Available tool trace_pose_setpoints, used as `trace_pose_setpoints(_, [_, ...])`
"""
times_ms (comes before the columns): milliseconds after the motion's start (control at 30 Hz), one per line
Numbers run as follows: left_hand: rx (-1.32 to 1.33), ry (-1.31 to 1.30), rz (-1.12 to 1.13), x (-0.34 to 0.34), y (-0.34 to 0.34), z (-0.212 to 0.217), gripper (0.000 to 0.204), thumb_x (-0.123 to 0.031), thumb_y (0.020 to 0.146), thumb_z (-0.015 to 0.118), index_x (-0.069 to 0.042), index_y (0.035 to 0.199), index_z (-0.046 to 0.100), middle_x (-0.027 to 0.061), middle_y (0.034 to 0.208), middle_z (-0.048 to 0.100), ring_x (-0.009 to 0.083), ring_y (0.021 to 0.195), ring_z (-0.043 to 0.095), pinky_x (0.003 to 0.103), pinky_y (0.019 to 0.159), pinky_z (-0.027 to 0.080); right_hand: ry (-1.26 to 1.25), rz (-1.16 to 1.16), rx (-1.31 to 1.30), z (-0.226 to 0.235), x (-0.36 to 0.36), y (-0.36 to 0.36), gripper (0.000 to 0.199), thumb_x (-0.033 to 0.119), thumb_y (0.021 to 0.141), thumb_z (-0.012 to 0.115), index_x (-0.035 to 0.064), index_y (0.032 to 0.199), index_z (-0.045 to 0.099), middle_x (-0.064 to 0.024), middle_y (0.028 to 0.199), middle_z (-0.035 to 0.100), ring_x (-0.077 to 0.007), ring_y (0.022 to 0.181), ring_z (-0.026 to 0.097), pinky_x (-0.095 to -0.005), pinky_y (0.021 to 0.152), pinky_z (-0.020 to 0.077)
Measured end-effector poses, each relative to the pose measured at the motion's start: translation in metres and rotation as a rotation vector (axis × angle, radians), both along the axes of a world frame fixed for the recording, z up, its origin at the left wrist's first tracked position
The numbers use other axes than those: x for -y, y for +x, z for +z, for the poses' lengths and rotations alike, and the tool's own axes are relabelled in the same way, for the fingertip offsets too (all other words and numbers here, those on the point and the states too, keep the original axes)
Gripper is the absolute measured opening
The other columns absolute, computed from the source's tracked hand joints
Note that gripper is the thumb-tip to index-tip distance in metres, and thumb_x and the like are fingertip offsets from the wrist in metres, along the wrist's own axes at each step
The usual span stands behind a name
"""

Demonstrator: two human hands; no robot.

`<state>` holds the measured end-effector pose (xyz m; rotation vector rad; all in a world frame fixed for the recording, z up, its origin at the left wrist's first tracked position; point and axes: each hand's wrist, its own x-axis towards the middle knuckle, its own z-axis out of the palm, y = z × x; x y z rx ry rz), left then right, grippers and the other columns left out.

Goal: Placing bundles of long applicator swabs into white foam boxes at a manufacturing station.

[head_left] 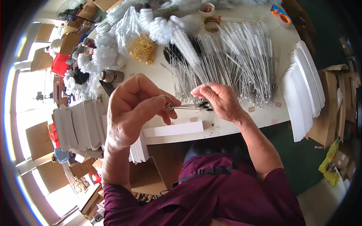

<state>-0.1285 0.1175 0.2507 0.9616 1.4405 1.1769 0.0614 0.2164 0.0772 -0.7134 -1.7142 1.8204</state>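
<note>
My left hand (137, 103) is closed, thumb and forefinger pinching the looped wire ends of a few thin brushes. Their wire stems (185, 107) point right and end in small black bristles (205, 106) beside my right palm. My right hand (220, 100) is closed too, thumb against forefinger, at the lower end of a larger white bristle brush (186, 45) that slants up and left. A long white paper box (174, 129) lies flat at the table's front edge, below both hands. Behind them, many wire-handled brushes (245, 56) lie in rows, loops toward me.
A bag of yellow rubber bands (142, 49) and bundles of white brushes (158, 28) fill the back left. Flat white boxes are stacked at right (303, 90) and left (81, 124). A tape dispenser (281, 15) sits far right, a metal flask (112, 76) at left.
</note>
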Motion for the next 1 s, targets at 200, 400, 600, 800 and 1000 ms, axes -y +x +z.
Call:
trace_pose_setpoints(200, [0.115, 0.009, -0.037, -0.014, 0.007, -0.009, 0.009, -0.006, 0.095, 0.057, 0.001, 0.092, 0.053, 0.0273, 0.094, 0.07, 0.0266, 0.072, 0.072, 0.036, 0.063, 0.06, -0.206, 0.243, -0.098, 0.011, -0.001, 0.01, 0.036, 0.028, 0.108, 0.052, -0.003, 0.11, 0.071, -0.0111, 0.098, 0.075, -0.0128, 0.093, 0.069, -0.0277, 0.087, 0.0523])
trace_pose_setpoints(400, [0.022, -0.022, -0.001, -0.034, -0.007, -0.045, 0.008, -0.007, 0.097, 0.06, 0.001, 0.095, 0.057, 0.0227, 0.095, 0.072, 0.0233, 0.077, 0.073, 0.033, 0.064, 0.06, -0.452, 0.299, -0.105, 0.005, 0.009, 0.027, 0.033, 0.024, 0.108, 0.051, -0.0045, 0.108, 0.069, -0.0082, 0.079, 0.071, -0.0136, 0.075, 0.069, -0.0299, 0.074, 0.0566])
trace_pose_setpoints(600, [-0.133, -0.035, 0.027, -0.039, -0.017, -0.079, 0.007, -0.006, 0.097, 0.063, 0.001, 0.096, 0.061, 0.0158, 0.092, 0.073, 0.019, 0.075, 0.072, 0.031, 0.065, 0.059, -0.561, 0.295, -0.006, -0.007, 0.022, 0.052, 0.035, 0.025, 0.11, 0.048, -0.0047, 0.112, 0.067, -0.0069, 0.08, 0.068, -0.0119, 0.069, 0.066, -0.0274, 0.065, 0.0573])
trace_pose_setpoints(800, [-0.103, -0.022, 0.067, -0.043, -0.025, -0.106, 0.007, -0.005, 0.096, 0.064, 0.002, 0.095, 0.063, 0.0128, 0.087, 0.072, 0.0169, 0.072, 0.069, 0.031, 0.064, 0.059, -0.544, 0.296, 0.044, -0.025, 0.033, 0.069, 0.038, 0.026, 0.111, 0.045, -0.0058, 0.12, 0.063, -0.0062, 0.078, 0.065, -0.0122, 0.063, 0.063, -0.0267, 0.06, 0.0535])
trace_pose_setpoints(1000, [-0.138, -0.042, 0.096, -0.048, -0.023, -0.127, 0.008, -0.005, 0.096, 0.065, 0.003, 0.095, 0.063, 0.0119, 0.084, 0.071, 0.016, 0.07, 0.069, 0.03, 0.064, 0.059, -0.542, 0.265, 0.107, -0.025, 0.04, 0.073, 0.043, 0.031, 0.112, 0.04, -0.0048, 0.121, 0.063, 0.002, 0.066, 0.049, -0.0054, 0.052, 0.046, -0.0218, 0.051, 0.0444])
